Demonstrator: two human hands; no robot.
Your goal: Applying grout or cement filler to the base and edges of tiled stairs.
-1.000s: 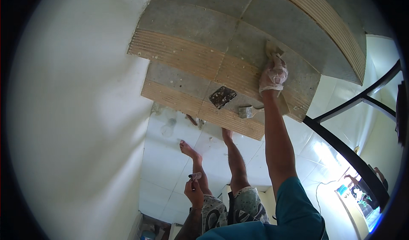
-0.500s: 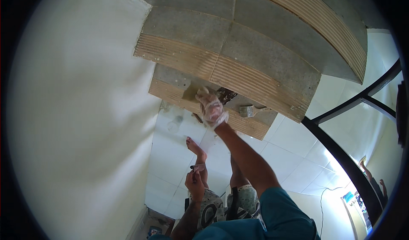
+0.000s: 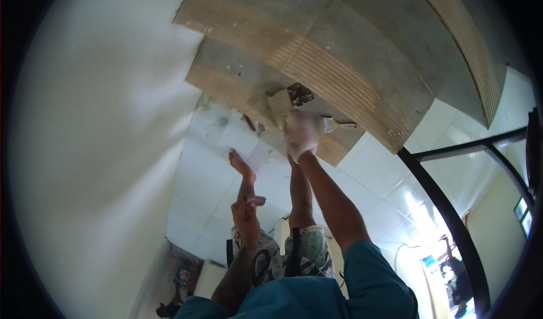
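Observation:
My right hand (image 3: 302, 133), in a thin clear plastic glove, is blurred by motion over a low stair step. Its fingers are on a flat tan pad (image 3: 278, 105), sponge-like in look, at the front of that step. Just beyond the pad lies a dark, splotched flat piece (image 3: 300, 94). A paintbrush (image 3: 339, 125) with a pale handle rests on the step to the right of my hand. Low in front of my body, my bare left hand (image 3: 244, 212) is closed around a small flat greyish-brown piece (image 3: 257, 200) whose kind I cannot make out.
Grey stair treads (image 3: 373, 41) with ribbed tan edges (image 3: 339, 73) rise ahead. A white wall (image 3: 102, 138) runs along the left, a black railing (image 3: 435, 194) along the right. Small brown scraps (image 3: 249, 122) lie on the white tile floor (image 3: 198, 183) near my bare foot (image 3: 242, 163).
My right hand and the pad have moved right along the step, closer to the paintbrush. The small piece in my left hand has turned. The whole view has shifted.

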